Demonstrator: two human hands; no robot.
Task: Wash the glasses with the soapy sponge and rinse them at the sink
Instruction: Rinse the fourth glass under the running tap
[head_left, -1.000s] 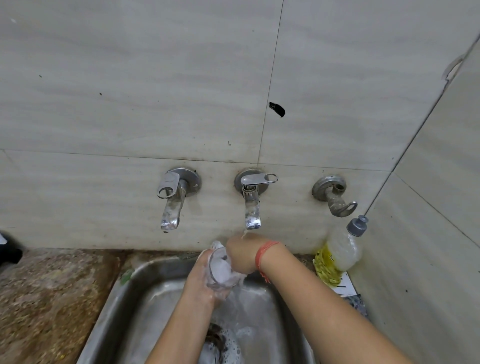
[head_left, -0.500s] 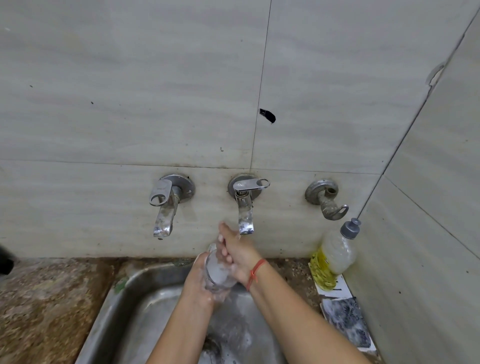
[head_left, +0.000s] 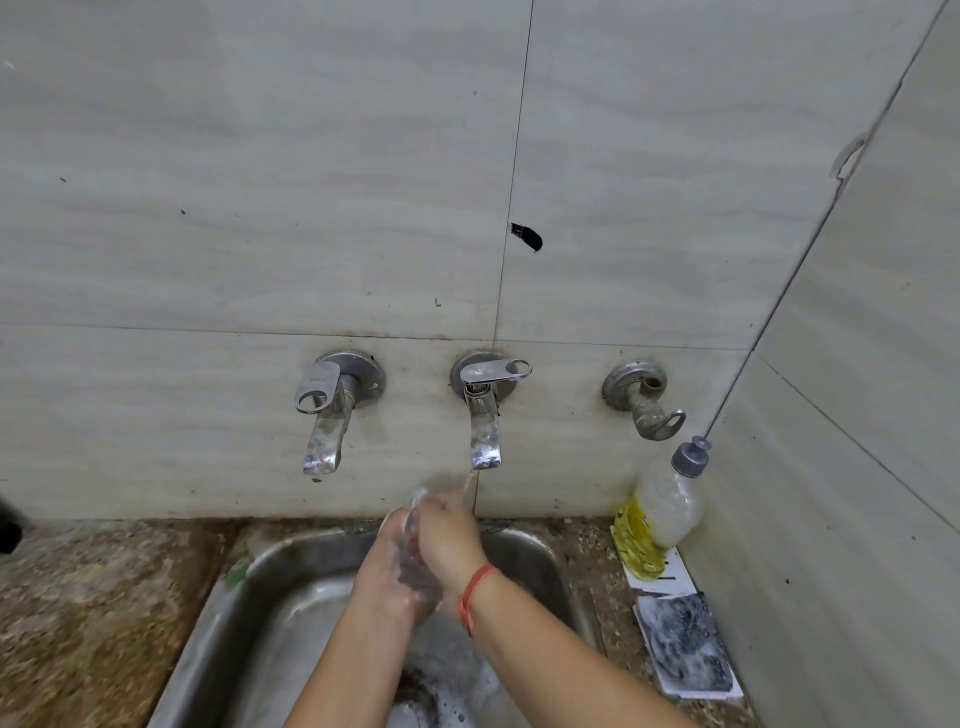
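- Head view shows us a yellow label on the soap bottle (head_left: 660, 514) at 3 o'clock. We cannot read its words.
- The left tap (head_left: 324, 410) has tiny marks on its handle, too small to read.
- Our left hand (head_left: 387, 566) wraps round the glass (head_left: 415, 540). Our right hand (head_left: 449, 545) curls its fingers on the other side. Both hands grasp it.
- The glass is squeezed between our hands near the middle, a bit toward 6 o'clock. It is over the back of the sink (head_left: 223, 613) and just below the middle tap (head_left: 485, 415). It looks blurry and foamy.
- A thin water stream (head_left: 469, 480) falls from the middle tap onto our right hand.
- We see room in the sink bowl on both sides of our arms.
- The sponge (head_left: 685, 644), dark and bubbly, lies on a white card at 4 o'clock. It is beside the sink's right edge.
- The bottle stands tilted in the corner, near the side wall.
- The counter (head_left: 93, 613) at 8 o'clock is brown speckled stone.
- The wall (head_left: 260, 208) has big pale grey tiles, with a black mark (head_left: 527, 236) at 12 o'clock.
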